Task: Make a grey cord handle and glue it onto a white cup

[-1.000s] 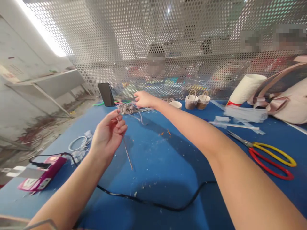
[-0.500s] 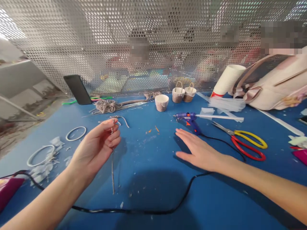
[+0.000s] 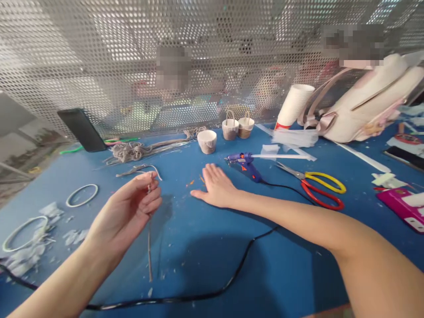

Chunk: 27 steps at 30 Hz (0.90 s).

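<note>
Between the fingertips of my left hand (image 3: pixel 132 212) a thin grey-brown cord (image 3: pixel 149 258) is pinched, its lower end hanging straight down over the blue table. My right hand (image 3: pixel 217 185) is open, palm down with fingers spread, at the middle of the table; small orange scraps (image 3: pixel 190 183) lie beside it. Just beyond it stands a white cup (image 3: pixel 207 142) with cord-like wrapping on its side. A blue glue gun (image 3: pixel 245 163) with a clear glue stick in its back lies to the right. Scissors (image 3: pixel 308 179) with one yellow and one red handle rest past it.
Two small handled baskets (image 3: pixel 230 129) stand at the back, near a stack of paper cups (image 3: pixel 294 106) and a pale bag (image 3: pixel 361 106). A cord bundle (image 3: pixel 127 152) and a phone (image 3: pixel 82 130) are at back left. White rings (image 3: pixel 82 195) lie left. A black cable (image 3: pixel 185 299) crosses the front.
My right hand has moved left, from beside the glue gun to the table's middle. My left hand still pinches the cord. The view has turned slightly right.
</note>
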Each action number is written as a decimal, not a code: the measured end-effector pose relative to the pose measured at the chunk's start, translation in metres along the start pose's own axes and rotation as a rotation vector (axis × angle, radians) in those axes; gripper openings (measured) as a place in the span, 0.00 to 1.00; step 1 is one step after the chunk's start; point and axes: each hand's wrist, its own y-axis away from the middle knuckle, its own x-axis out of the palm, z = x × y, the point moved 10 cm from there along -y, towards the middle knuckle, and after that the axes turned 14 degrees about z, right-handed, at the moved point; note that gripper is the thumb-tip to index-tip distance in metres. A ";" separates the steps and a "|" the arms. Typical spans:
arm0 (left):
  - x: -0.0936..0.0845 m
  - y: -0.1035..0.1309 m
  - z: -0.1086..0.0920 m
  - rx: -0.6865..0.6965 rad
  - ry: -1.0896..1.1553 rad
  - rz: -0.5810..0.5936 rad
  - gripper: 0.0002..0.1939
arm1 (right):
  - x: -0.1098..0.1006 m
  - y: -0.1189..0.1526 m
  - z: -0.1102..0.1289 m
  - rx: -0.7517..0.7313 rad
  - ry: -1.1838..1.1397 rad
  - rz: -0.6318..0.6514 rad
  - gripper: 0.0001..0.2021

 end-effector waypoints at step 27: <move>0.034 0.004 -0.048 0.120 -0.109 0.021 0.11 | -0.014 -0.026 0.145 -0.674 -0.409 0.129 0.09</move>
